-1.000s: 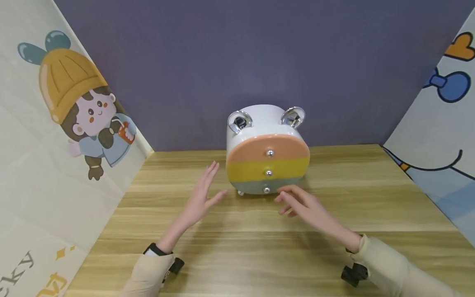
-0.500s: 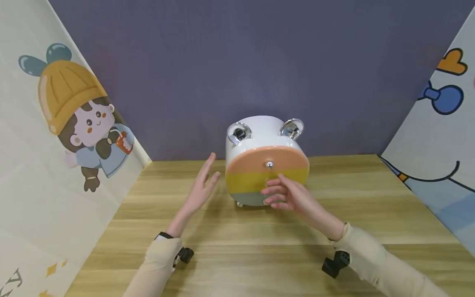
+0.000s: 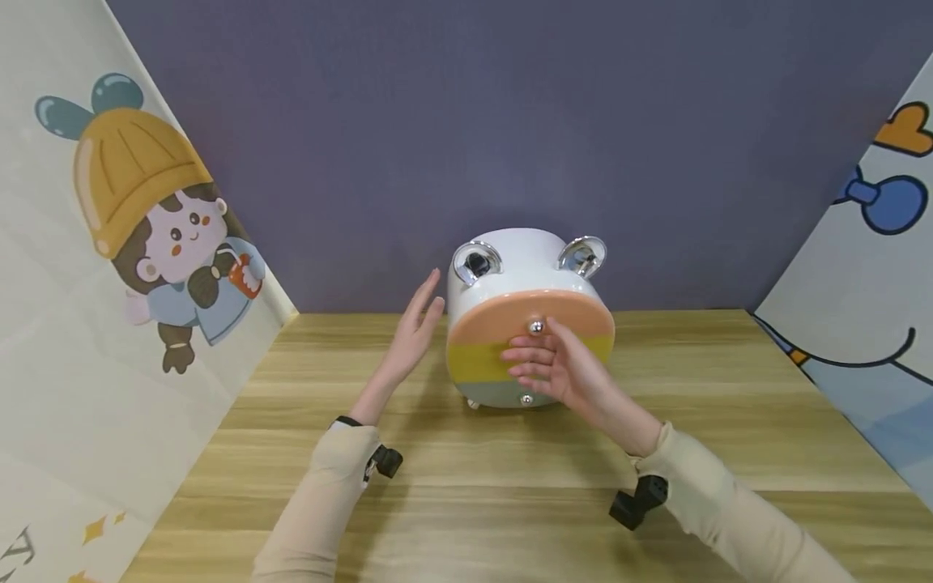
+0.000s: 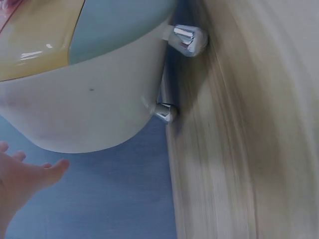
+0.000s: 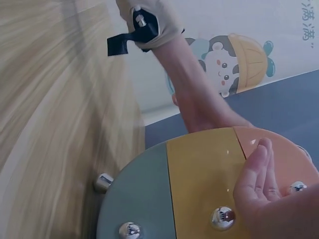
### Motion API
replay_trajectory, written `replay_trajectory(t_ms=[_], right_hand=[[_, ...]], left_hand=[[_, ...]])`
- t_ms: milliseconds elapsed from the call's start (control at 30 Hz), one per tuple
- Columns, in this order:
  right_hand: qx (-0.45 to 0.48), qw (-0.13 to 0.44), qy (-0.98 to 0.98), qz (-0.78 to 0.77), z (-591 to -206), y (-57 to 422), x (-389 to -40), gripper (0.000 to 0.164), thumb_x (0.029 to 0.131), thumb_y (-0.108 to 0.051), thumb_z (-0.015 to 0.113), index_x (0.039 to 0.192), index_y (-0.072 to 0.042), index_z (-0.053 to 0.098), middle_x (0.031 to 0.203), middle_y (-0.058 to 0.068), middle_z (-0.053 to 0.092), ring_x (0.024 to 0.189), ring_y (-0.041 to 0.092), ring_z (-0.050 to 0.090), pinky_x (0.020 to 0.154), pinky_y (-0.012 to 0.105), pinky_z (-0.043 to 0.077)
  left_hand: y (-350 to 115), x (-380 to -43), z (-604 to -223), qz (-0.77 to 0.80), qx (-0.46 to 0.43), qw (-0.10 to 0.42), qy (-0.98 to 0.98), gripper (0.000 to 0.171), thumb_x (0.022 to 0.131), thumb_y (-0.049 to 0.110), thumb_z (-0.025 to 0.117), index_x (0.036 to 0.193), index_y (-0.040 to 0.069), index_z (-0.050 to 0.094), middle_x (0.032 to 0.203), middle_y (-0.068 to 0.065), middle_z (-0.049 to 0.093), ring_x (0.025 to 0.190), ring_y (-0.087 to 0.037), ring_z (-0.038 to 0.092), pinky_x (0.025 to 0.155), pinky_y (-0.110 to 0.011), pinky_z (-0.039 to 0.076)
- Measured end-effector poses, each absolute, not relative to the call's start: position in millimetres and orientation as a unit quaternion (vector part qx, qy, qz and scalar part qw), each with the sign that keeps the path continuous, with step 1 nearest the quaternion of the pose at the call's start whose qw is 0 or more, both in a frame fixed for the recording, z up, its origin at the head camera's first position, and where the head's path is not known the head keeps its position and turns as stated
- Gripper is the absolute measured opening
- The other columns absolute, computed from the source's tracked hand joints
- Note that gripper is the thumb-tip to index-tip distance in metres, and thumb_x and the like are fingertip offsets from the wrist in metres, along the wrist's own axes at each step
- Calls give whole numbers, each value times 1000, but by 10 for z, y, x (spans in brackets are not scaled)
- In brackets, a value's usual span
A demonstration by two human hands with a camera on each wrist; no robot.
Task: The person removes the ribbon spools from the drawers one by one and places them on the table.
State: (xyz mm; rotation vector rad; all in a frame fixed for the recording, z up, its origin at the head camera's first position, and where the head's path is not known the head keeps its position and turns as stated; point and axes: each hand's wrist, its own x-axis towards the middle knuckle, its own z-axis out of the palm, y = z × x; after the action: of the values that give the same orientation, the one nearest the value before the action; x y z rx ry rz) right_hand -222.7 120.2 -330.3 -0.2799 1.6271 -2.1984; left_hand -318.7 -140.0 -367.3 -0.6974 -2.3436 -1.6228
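Note:
A small white drawer cabinet stands on the wood-grain table with two shiny silver ears on top. Its rounded front has an orange drawer, a yellow drawer and a grey-green drawer, each with a silver knob. My right hand hovers before the front, fingers loosely bent and holding nothing, thumb close under the orange drawer's knob. In the head view it hides the yellow drawer's knob, which shows in the right wrist view. Beside the cabinet's left side my left hand is raised, fingers extended.
The cabinet stands on short silver feet near the back of the table. Behind it rises a dark blue-grey wall. Printed panels with cartoon figures flank the table on the left and right.
My right hand has moved up and left from the bottom drawer to the middle of the front. My left hand has risen closer to the cabinet's side. All drawers stay closed.

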Motion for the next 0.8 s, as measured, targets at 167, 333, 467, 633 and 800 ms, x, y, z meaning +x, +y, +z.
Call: replay_trajectory(t_ms=[167,333,467,633,800], right_hand=[[-87,206,564,-795,-3277,1214,-2244,54,108,-47,26,120,-3,52,102,-2,74,93,15,70,85,26,57],[-75,224,540,-807,-3255,1199,-2252,51,108,-46,27,115,-5,58,102,-1,75,93,15,70,86,26,57],[-71,233,518,-820,-3242,1169,-2263,49,108,-44,29,111,-7,61,101,0,75,93,15,70,85,25,56],[-65,233,502,-830,-3243,1163,-2271,48,108,-43,30,107,-9,64,99,0,76,90,14,70,82,23,56],[-58,230,503,-831,-3271,1189,-2269,46,108,-42,32,105,-10,65,97,-1,76,87,14,70,80,23,56]], left_hand=[[-1333,-3319,-3678,-553,-233,101,-793,53,109,32,36,159,20,24,168,-1,17,156,-24,14,126,-51,17],[-1301,-3418,-3718,-557,-244,103,-787,54,109,38,34,159,22,24,168,-2,18,156,-23,15,127,-48,15],[-1307,-3440,-3752,-561,-256,87,-782,56,108,41,35,159,21,25,169,-1,15,157,-21,12,127,-47,13],[-1312,-3419,-3763,-549,-280,85,-783,55,108,41,37,158,21,27,169,4,11,157,-22,8,127,-51,13],[-1318,-3416,-3793,-539,-314,87,-777,60,103,50,39,157,23,30,169,6,10,157,-24,11,123,-55,21]])
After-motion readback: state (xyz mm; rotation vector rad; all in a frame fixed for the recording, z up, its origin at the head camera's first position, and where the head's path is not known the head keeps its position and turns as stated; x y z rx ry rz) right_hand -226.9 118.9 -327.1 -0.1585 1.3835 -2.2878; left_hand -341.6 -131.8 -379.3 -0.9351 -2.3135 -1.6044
